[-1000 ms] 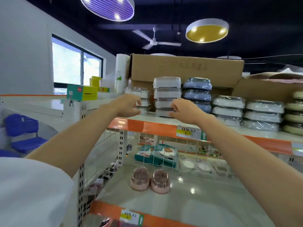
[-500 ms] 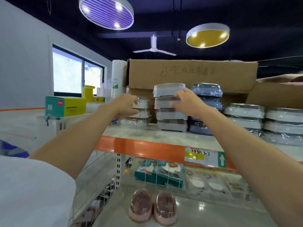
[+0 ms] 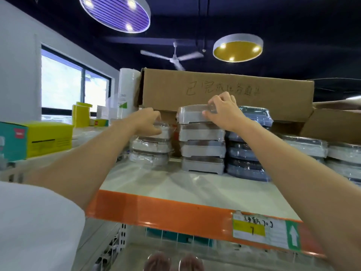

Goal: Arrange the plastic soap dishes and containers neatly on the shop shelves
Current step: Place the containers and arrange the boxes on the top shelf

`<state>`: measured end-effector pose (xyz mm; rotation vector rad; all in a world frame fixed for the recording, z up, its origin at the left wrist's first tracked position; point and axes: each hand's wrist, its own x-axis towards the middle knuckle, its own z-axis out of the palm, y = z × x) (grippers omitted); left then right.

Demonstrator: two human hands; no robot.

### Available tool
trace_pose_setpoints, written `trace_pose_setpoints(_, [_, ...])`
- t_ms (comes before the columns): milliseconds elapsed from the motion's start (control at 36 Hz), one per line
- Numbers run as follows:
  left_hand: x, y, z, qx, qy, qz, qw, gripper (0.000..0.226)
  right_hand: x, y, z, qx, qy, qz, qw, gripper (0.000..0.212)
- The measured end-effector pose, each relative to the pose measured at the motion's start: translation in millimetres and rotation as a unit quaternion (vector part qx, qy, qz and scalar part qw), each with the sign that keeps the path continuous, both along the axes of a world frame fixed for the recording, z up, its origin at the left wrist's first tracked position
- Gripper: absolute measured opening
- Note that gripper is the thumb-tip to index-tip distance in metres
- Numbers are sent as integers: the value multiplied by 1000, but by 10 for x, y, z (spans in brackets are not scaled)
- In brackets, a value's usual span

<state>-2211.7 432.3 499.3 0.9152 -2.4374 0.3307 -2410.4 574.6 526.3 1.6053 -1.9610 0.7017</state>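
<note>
At frame centre, the right hand (image 3: 221, 111) has its grip curled round the top shrink-wrapped grey plastic soap dish (image 3: 192, 114) of a four-high stack on the orange-edged white shelf (image 3: 175, 194). Left of it, the left hand (image 3: 145, 121) grips the top wrapped dish of the shorter white stack (image 3: 152, 148).

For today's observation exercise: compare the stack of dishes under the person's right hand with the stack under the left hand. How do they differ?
The right-hand stack is four dishes tall; the left-hand stack is three, so lower. The right-hand stack's dishes look boxy and light grey; the left-hand stack's are flatter with rounder corners. The right hand grips its top dish from above; the left hand holds its top dish at the side. Both stand wrapped in clear film on the top shelf.
</note>
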Motion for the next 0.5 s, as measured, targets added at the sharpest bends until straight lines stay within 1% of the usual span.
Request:
trace_pose_setpoints(111, [-47,-92,99,-6,7,2,1000,46,-79,-97,113,8,-11,-14,1000,52])
trace_pose_setpoints(167, [-41,-153,125,6,14,23,1000,50,-132,-144,138,10,-40,-17,999,59])
trace_pose_setpoints(250, [17,-236,116,57,23,65,996,56,-200,-190,145,27,-101,-15,994,70])
trace_pose_setpoints(361, [37,-280,63,137,58,85,985,60,-285,-215,165,41,-148,-6,988,77])
trace_pose_setpoints(500, [12,-302,63,216,98,114,965,69,-315,-235,208,60,-164,2,985,83])
